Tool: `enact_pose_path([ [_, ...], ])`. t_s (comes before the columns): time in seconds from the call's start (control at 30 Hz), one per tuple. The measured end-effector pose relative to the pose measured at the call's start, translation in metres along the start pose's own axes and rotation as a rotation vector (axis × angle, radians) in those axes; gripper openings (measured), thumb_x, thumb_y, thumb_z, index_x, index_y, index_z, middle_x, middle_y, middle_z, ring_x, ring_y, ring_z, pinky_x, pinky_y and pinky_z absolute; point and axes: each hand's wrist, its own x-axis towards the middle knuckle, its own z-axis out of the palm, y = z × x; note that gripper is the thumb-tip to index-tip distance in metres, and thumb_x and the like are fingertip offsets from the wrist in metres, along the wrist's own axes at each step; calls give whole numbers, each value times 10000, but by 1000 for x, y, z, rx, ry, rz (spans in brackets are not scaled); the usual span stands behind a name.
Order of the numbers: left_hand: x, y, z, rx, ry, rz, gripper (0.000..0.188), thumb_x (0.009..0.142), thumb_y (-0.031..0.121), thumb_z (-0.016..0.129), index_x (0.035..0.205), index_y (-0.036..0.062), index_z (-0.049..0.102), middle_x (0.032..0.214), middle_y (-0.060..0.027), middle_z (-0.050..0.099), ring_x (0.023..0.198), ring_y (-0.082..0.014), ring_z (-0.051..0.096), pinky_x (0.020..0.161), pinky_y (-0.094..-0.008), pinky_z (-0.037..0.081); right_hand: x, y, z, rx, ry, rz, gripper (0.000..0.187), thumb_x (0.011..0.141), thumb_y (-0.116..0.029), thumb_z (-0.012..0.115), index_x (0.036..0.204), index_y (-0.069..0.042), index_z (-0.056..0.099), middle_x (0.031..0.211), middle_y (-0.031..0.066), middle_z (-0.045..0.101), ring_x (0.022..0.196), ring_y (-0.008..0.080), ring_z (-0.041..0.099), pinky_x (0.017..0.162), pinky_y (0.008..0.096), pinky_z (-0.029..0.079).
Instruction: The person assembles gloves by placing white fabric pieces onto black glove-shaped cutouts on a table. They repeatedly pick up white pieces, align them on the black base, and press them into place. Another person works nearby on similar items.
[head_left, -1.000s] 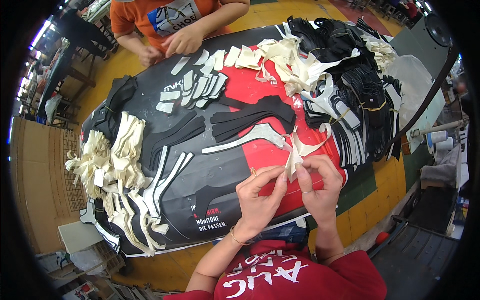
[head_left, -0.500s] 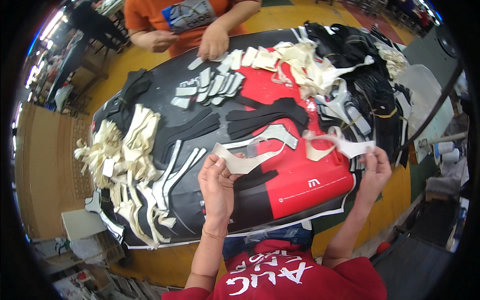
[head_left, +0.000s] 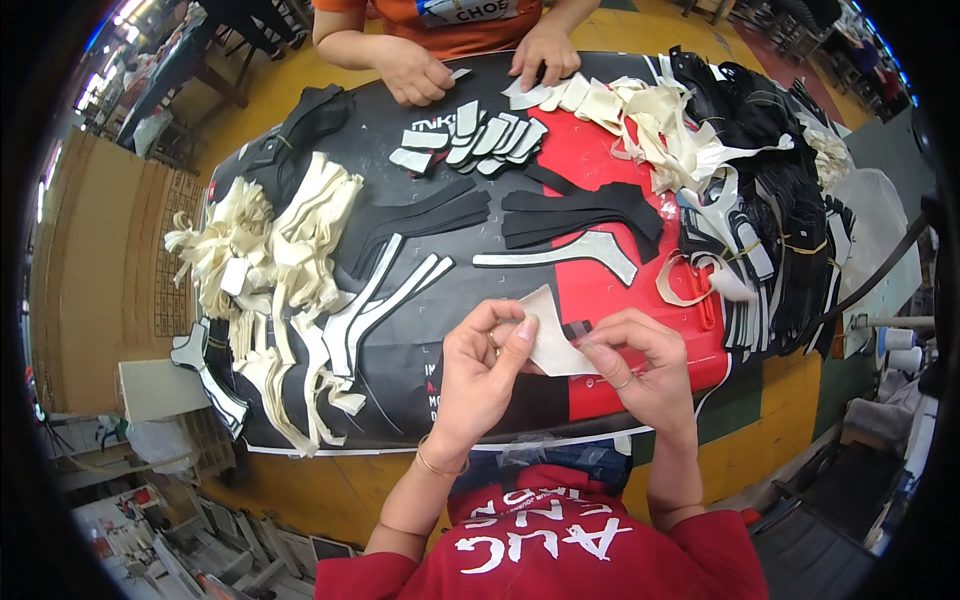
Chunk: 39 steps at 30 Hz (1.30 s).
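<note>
A cream cut fabric piece (head_left: 556,338) is held up over the near middle of the table. Its upper left edge is pinched between the thumb and fingers of my left hand (head_left: 482,368). My right hand (head_left: 648,372) is closed at the piece's lower right edge, thumb and fingertips together, with a bit of clear film (head_left: 590,338) by them. Beyond lie a white-faced, dark-edged strip (head_left: 570,256) and a stack of black cut pieces (head_left: 580,218). To the right, a curled pale offcut (head_left: 685,288) rests on the red part of the table cover.
Cream fabric pieces (head_left: 315,235) are heaped at left, near white-faced curved strips (head_left: 368,318). Small white-faced pieces (head_left: 490,140) lie farther back, where a co-worker's hands (head_left: 415,75) work. Bundled black pieces (head_left: 790,215) pile up at right. A dark cable (head_left: 880,275) hangs beyond.
My right hand has let go of the pale offcut at right and come over to the cream piece in my left hand. The co-worker's hands have moved apart. The whole view has shifted.
</note>
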Motion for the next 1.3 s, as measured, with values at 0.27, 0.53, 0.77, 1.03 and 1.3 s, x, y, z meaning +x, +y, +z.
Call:
enact_pose_path([
  [0.27,-8,11,-40,33,240,190,132,986,69,641,1102,12,611,931,5,649,772,-20,560,677,-187,466,-64,28,-59,434,35,232,167,861,-90,637,760,41,612,840,116,660,799,191,651,753,321,521],
  [0.53,-56,74,-119,102,517,464,342,910,145,656,1200,-18,579,992,-140,653,890,-269,694,749,-387,597,-189,75,-110,-1244,-27,945,386,867,-345,741,748,13,660,827,191,705,728,358,677,669,431,518],
  [0.77,-60,64,-106,167,368,391,314,961,80,599,1243,-47,546,963,-134,678,837,-236,728,700,-350,614,-93,23,-67,-846,259,362,175,890,-144,744,908,17,678,780,125,639,628,252,591,596,379,456],
  [1.03,-34,10,-55,377,-206,-321,397,990,47,566,1368,-67,526,921,-77,684,824,-159,715,717,-286,566,62,32,-47,-918,377,-87,333,866,-233,764,1108,-19,683,982,121,639,904,302,639,799,408,503],
  [1.3,-39,12,-58,894,-212,-214,696,836,43,559,1513,4,403,917,-230,669,705,-318,683,759,-348,537,97,79,-42,-1020,452,-122,256,870,-249,766,1004,-41,700,939,104,660,819,288,665,718,404,513],
])
